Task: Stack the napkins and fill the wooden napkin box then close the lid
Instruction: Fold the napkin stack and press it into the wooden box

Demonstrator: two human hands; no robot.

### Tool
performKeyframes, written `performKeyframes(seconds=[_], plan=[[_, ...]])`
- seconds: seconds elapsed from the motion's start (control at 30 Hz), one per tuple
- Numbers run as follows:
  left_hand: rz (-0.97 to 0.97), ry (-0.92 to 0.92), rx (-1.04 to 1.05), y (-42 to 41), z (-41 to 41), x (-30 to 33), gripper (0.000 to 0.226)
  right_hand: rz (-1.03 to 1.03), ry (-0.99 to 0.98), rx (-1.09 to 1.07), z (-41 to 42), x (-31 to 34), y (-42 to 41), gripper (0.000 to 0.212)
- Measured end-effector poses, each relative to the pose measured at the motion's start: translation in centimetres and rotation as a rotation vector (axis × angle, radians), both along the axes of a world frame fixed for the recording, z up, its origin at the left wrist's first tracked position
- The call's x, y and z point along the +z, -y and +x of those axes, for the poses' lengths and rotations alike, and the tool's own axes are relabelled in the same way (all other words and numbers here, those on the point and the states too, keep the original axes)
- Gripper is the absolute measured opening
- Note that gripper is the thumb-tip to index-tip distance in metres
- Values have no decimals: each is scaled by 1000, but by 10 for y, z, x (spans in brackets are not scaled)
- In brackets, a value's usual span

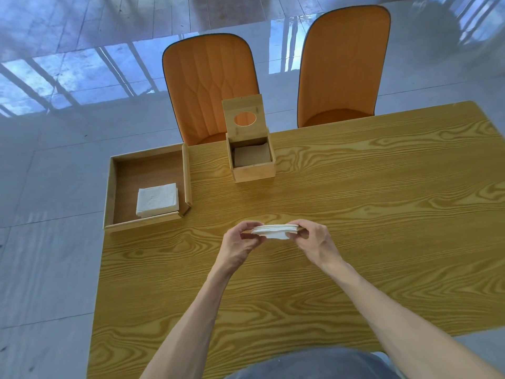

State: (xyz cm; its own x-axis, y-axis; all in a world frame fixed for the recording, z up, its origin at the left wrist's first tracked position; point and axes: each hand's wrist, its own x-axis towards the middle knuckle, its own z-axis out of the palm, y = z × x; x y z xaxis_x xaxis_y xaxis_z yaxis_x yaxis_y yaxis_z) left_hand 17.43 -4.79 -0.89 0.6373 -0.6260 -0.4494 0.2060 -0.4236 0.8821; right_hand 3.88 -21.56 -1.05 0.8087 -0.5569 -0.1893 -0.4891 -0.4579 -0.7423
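Two bare hands above a wooden table with bold yellow-brown grain, gripping a thin stack of white napkins from either side. Left hand pinched on the stack's left edge, right hand pinched on its right edge, fingers closed on the soft, layered paper, stack held level just over the tabletop. Farther back, near the table's far edge, a small square wooden napkin box of pale smooth wood, interior showing a flat brownish base. Hinged lid standing upright and open, with a round hole cut through its middle. At the table's left edge, partly overhanging, a shallow square wooden tray with low walls, holding a second stack of white napkins in its near right corner. Beyond the table, two orange upholstered chairs with rounded backs and dark piping. Glossy pale tiled floor all around, reflecting blue light and railing-like bars.
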Motion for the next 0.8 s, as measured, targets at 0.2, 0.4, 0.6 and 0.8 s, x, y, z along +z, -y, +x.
performKeyframes(seconds=[0.2, 0.4, 0.6, 0.8], plan=[[30, 312, -53, 17, 56, 34, 18, -69, 113, 75, 49, 29, 29, 21], [-77, 583, 46, 47, 118, 73, 24, -86, 315, 142, 122, 69, 60, 30], [-35, 582, 127, 72, 151, 71, 20, -134, 324, 155, 161, 66, 78, 29], [29, 502, 61, 72, 154, 47, 20, -138, 187, 175, 159, 41, 84, 25]])
